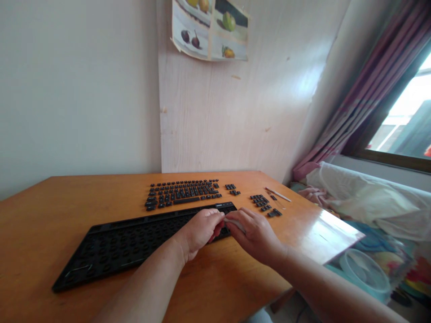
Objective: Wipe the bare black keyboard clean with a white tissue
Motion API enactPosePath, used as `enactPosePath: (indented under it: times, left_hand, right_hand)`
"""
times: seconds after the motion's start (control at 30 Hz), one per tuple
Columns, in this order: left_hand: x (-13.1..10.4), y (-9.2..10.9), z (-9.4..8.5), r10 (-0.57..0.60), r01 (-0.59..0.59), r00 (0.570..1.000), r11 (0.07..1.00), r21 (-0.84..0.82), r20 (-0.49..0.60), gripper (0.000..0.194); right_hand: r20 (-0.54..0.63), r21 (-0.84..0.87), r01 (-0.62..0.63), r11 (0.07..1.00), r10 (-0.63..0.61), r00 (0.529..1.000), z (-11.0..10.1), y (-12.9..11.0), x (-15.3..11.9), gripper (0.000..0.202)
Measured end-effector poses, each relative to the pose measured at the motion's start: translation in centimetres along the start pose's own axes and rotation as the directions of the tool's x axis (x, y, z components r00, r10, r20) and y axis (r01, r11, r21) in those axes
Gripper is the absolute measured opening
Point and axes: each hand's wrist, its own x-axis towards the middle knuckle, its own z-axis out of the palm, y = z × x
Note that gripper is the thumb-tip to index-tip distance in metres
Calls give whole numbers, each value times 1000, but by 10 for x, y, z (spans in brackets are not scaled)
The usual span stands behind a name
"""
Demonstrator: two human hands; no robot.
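- The room has a pale wall (81,89) on the left, a wood-grain panel (218,116) with fruit paintings (209,33) behind the bench (84,193), and a purple curtain (350,107) beside a window (404,119) on the right.
- Across your bench lies the black keyboard base (128,244), slanting from the near left to the far right, rows of its key positions bare.
- Beyond it, loose black keycaps (186,200) sit in rows, the long bar among them; a small cluster (230,186) and a larger cluster (259,201) lie farther right.
- A thin white stick (278,194) rests at the far right of the bench.
- Your right hand (257,231) is closed around a pale object (237,224) at the base's right end; your grip hides most of it.
- Your left hand (205,229) is curled just beside it, fingers near the object's tip; you cannot tell here whether they pinch anything.
- Right of the bench, white sheeting (380,202) and a clear tub (365,271) stand among clutter.
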Motion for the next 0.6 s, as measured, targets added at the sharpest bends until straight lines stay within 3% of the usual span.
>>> enactPosePath:
  times: [0.1, 0.23, 0.33, 0.43, 0.53, 0.6]
  left_hand:
    - [2, -3, -1, -24, 24, 1000, 1000, 9, 3, 36]
    - [5, -5, -4, 45, -46, 996, 999, -14, -81, 44]
    - [5, -5, -5, 160, -156, 983, 986, 51, -87, 43]
    - [4, -5, -2, 252, -244, 968, 949, 199, -15, 40]
    - [4, -7, 0, 265, -249, 964, 914, 319, -5, 38]
    - [5, -8, 1, 252, -225, 967, 904, 362, -27, 40]
  right_hand:
    - [-14, 154, -192, 969, 197, 980, 2, -1, 1, 13]
    - [110, 441, -448, 778, 448, 887, 0, -3, 3, 17]
    - [188, 602, -513, 612, 516, 836, -1, -2, 4, 24]
    - [231, 682, -520, 514, 523, 820, 0, 0, 4, 29]
    - [249, 684, -518, 514, 503, 828, 5, 1, 1, 30]
    - [214, 620, -508, 599, 493, 843, 8, 1, -1, 29]
